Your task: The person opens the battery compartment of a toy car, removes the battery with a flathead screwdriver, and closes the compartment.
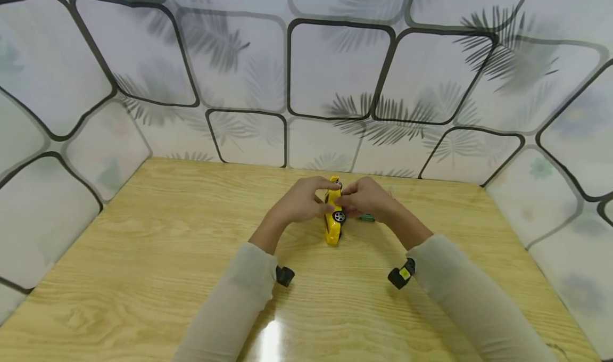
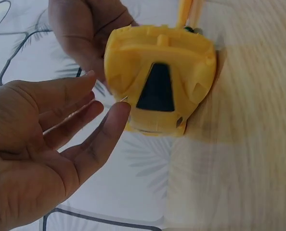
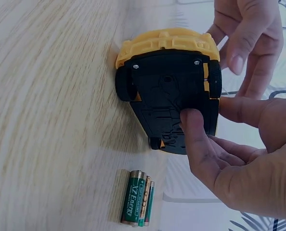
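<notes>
A yellow toy car (image 1: 332,221) stands on its side on the wooden table, wheels facing right. Its black underside (image 3: 164,86) shows in the right wrist view, and its dark window (image 2: 156,89) in the left wrist view. My right hand (image 1: 371,198) holds the car, thumb on the underside and fingers at its upper edge. On the other side, my left hand (image 1: 303,199) is beside the car's roof with its fingers loosely spread. Its thumb (image 2: 113,125) overlaps the car's edge. Green batteries (image 3: 138,198) lie close together by the car.
An orange rod-like piece (image 2: 184,12) stands out behind the car in the left wrist view. The wooden table (image 1: 158,234) meets a patterned backdrop (image 1: 335,74) at the back and sides. Small black cameras (image 1: 401,274) sit at the wrists.
</notes>
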`<state>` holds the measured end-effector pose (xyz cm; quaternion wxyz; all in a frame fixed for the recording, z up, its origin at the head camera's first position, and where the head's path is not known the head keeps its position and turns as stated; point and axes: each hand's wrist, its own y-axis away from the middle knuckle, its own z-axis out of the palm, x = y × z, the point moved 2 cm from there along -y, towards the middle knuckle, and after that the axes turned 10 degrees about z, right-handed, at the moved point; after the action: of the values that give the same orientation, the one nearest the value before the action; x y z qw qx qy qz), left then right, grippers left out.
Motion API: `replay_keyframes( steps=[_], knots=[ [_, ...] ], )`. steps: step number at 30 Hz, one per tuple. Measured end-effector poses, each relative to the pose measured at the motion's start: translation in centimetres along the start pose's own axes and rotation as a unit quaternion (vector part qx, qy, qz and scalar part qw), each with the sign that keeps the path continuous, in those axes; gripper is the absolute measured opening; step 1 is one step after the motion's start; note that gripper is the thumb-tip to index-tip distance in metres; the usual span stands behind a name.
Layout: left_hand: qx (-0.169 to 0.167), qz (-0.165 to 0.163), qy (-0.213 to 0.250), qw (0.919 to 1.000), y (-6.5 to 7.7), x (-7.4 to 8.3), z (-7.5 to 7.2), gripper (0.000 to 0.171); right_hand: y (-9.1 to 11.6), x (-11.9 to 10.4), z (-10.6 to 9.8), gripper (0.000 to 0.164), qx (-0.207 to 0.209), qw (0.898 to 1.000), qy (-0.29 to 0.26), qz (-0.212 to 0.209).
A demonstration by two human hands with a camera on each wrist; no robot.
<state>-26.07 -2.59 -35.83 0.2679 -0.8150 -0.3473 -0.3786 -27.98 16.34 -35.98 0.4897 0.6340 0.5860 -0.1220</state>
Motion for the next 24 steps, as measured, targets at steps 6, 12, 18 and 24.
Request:
replay_keyframes(
  steps=[6,12,18,24],
  knots=[
    [0.032,-0.018,0.083,0.9958,0.7,-0.8,-1.8,0.03,-0.3,-0.1,0.2,0.032,0.008,1.0,-0.001,0.008],
    [0.057,-0.092,0.122,0.9866,1.3,-2.0,-2.3,0.014,-0.5,-0.2,0.2,0.032,0.014,1.0,-0.008,0.018],
    [0.046,-0.143,0.158,0.9759,1.1,-3.2,-1.6,0.023,-0.4,0.0,0.1,0.031,0.009,0.999,-0.016,0.027],
    [0.044,-0.134,0.158,0.9773,0.6,-3.4,-0.6,0.031,-0.5,0.3,0.0,0.033,-0.007,1.0,-0.028,0.013]
  ],
)
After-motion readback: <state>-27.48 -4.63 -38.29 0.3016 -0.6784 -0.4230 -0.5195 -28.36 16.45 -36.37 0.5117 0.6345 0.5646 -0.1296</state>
